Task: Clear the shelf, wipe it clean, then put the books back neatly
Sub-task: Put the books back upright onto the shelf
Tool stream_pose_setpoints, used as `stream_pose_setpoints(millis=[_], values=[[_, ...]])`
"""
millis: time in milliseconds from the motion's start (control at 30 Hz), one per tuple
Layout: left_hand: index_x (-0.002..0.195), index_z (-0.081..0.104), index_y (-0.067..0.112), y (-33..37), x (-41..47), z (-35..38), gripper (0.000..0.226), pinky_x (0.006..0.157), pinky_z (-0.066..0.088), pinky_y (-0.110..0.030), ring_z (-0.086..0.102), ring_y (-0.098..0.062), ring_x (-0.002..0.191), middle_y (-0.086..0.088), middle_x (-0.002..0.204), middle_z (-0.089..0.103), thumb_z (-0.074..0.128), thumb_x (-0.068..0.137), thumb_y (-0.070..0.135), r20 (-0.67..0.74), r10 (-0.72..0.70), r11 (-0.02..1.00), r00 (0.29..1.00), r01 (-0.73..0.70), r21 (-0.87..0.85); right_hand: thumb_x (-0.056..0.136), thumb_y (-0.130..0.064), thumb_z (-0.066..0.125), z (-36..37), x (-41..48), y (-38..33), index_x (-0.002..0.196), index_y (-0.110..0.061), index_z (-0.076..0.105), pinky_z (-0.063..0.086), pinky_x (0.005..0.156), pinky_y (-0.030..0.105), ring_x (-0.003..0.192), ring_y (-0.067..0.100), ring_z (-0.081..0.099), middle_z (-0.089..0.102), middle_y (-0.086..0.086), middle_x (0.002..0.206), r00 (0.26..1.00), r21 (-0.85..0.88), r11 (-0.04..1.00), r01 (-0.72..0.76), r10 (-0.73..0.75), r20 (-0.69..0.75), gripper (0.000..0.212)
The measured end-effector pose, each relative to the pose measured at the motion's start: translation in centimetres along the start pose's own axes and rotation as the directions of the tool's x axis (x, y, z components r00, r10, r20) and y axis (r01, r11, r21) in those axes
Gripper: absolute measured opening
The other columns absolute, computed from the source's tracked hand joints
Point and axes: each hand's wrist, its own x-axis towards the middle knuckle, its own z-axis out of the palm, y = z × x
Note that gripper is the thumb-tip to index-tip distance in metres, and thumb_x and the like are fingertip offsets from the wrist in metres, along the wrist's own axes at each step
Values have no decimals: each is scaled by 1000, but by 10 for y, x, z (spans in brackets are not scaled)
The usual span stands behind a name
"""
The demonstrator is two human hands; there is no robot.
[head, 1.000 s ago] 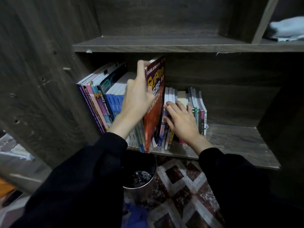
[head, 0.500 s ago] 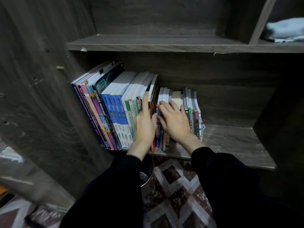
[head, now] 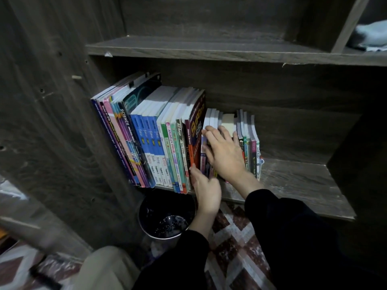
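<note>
Dark wood-grain shelving fills the view above a patterned floor. On the lower shelf the books stand upright, packed against the left wall. The shelf's right half lies bare to the front edge. A metal bin sits beneath. The right grip is released, fingers spread flat on the short books. The left grip touches the foot of the red book; I cannot tell whether it clasps.
</note>
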Motion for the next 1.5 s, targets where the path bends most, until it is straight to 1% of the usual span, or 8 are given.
stream_pose_setpoints(millis=[267,433,567,833,933,1200,1367,1500], values=[[148,7,11,10,7,-3,73,108,35,-47,43,-33,125,-18,141,40,44,87,-1,-38,-50,987,998,44,-154,101,-30,39,-1,1,-2,140,-20,39,14,115,58,141,26,23,36,-4,149,1000,5,1000,-1,1,5,41],[150,13,17,20,16,-24,71,98,45,-43,54,-32,114,-13,131,54,47,88,9,75,18,981,997,-32,193,97,-23,46,-7,3,-5,140,-21,37,21,113,57,136,29,31,45,-1,142,1000,-13,1000,10,-10,12,44],[150,14,27,42,13,-50,71,90,50,-46,56,-24,109,-8,134,45,49,90,10,-57,384,839,921,-323,438,96,-23,48,-7,5,-8,151,-25,19,27,111,53,133,30,34,47,0,141,1000,-12,1000,-3,3,3,62],[152,10,35,79,27,-80,72,50,43,-29,48,-17,52,-1,66,55,45,93,12,90,451,550,888,-356,755,95,-22,50,-6,3,-7,152,-29,-2,40,101,46,126,29,39,52,0,131,999,-23,999,32,-33,-40,78],[152,12,32,84,29,-80,71,42,28,-25,38,-11,45,4,57,46,45,93,11,115,389,601,914,-347,720,96,-23,49,-7,3,-7,151,-32,-9,43,97,46,128,29,38,52,0,130,999,-10,1000,25,-25,-40,81],[152,17,29,71,12,-80,67,50,42,-29,43,-17,48,1,57,50,46,93,15,68,485,582,872,-380,719,96,-26,49,-2,3,-4,151,-32,-7,47,91,45,129,29,37,52,0,131,999,-32,999,13,-15,-49,79],[134,47,18,39,-20,-94,40,66,50,-36,58,-18,68,-3,77,61,53,94,17,-14,666,598,746,-523,608,96,-26,50,-1,5,-2,151,-33,-8,46,95,44,131,28,36,51,0,134,998,-34,999,11,-13,-57,80],[129,46,12,31,0,-88,41,62,49,-30,54,-13,66,-4,78,59,61,92,24,-44,699,622,713,-577,529,97,-25,49,-1,4,-2,152,-29,-4,44,95,43,130,28,37,52,0,133,997,-43,999,32,-35,-71,77]])
